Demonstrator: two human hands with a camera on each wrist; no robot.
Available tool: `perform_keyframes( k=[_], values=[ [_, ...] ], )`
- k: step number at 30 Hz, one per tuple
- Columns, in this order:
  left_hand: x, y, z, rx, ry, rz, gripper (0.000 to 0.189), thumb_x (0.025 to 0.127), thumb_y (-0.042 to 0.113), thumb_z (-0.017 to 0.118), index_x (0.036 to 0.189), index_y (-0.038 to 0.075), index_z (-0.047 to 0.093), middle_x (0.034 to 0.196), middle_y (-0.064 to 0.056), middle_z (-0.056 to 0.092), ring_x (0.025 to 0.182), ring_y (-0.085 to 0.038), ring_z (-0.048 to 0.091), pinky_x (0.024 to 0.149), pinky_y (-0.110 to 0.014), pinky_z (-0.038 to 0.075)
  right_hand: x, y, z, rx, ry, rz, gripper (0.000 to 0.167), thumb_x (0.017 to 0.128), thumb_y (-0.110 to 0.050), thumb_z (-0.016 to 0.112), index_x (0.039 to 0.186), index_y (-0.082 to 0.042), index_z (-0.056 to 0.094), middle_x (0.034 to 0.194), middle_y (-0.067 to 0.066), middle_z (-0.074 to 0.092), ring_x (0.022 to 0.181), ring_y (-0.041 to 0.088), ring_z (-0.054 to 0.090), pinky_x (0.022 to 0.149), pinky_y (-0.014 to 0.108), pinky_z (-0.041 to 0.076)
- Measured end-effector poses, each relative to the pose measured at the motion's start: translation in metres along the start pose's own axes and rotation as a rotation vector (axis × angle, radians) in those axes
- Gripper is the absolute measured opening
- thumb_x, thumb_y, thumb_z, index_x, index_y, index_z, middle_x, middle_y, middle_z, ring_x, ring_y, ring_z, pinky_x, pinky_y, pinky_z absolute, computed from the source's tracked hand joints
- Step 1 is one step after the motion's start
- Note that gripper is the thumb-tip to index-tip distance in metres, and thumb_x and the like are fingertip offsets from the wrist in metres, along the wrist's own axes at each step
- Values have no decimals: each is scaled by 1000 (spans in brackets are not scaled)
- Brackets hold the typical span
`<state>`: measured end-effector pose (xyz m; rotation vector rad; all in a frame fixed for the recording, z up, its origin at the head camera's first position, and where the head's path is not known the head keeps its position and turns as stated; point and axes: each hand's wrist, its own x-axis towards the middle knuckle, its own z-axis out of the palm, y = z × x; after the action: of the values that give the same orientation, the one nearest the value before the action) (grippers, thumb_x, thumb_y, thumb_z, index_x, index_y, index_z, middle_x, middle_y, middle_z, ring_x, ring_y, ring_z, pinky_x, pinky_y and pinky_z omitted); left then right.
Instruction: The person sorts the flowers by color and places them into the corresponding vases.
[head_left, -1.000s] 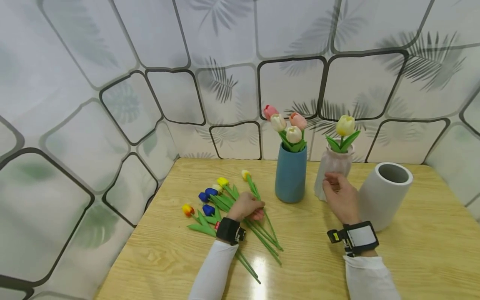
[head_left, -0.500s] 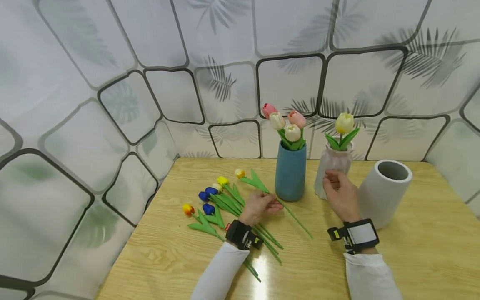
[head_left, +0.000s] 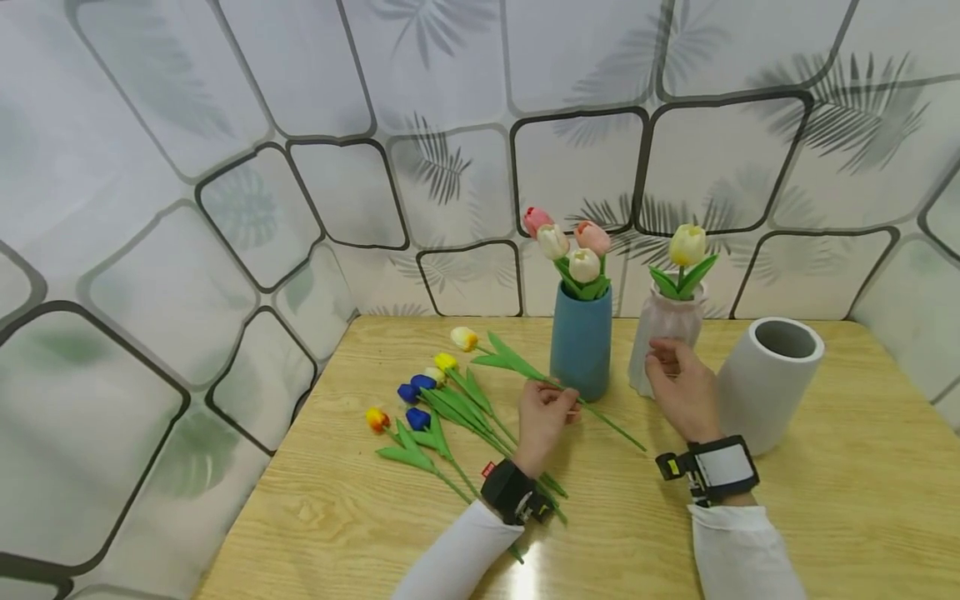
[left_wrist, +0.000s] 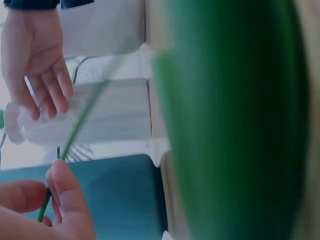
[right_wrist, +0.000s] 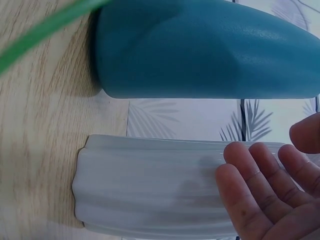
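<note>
My left hand pinches the green stem of a white-and-yellow artificial tulip between thumb and fingers, just in front of the blue vase. The bloom points to the left and the stem end to the right. In the left wrist view the stem rises from the fingertips, and a blurred green leaf fills the right side. My right hand has its fingers loosely bent, fingertips right at the ribbed white vase. One pale yellow tulip stands in that vase.
Several tulips, among them blue ones, a yellow one and an orange one, lie on the wooden table at left. Pink and white tulips stand in the blue vase. A smooth white vase is at right.
My left hand has moved right, away from the lying tulips, with the white-and-yellow tulip, which has swung to lie more sideways. My right hand has stayed by the ribbed vase.
</note>
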<state>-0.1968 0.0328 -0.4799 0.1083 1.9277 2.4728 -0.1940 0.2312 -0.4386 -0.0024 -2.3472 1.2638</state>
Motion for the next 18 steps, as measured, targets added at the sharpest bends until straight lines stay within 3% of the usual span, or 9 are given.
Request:
perform_keyframes(
  k=[4,7,9,14,18],
  values=[
    [-7,2,4,11,-51,20,19,95,-3,62,109,-9,51,97,-28,64,81,-38,68,81,-58,54,-1,1,-1,1,-6,2,31,101,-18,53,124,1,61,109,22,67,93,31,63,73,9,41],
    [-11,4,5,65,-104,107,14,96,-3,61,106,-11,53,100,-33,62,89,-50,63,80,-55,56,-1,2,0,-3,0,-3,30,101,-18,53,123,1,61,109,22,67,93,31,63,73,9,41],
    [-13,5,5,155,-137,199,13,97,-1,61,105,-9,56,99,-31,63,89,-48,63,79,-48,58,0,2,0,-7,5,-9,30,101,-18,54,123,1,61,108,22,67,92,30,63,73,9,40],
    [-15,12,7,461,-198,435,10,98,7,62,105,1,60,97,-17,66,86,-29,68,74,-25,56,0,0,0,-3,-3,-9,31,101,-18,54,123,2,61,108,22,67,92,30,63,73,8,40],
    [-17,22,9,678,-267,632,7,98,5,61,104,3,58,94,-10,63,82,-18,64,74,-17,51,0,-1,-1,0,-14,-1,31,101,-18,53,124,2,60,109,22,67,93,30,62,73,9,41]
  ],
)
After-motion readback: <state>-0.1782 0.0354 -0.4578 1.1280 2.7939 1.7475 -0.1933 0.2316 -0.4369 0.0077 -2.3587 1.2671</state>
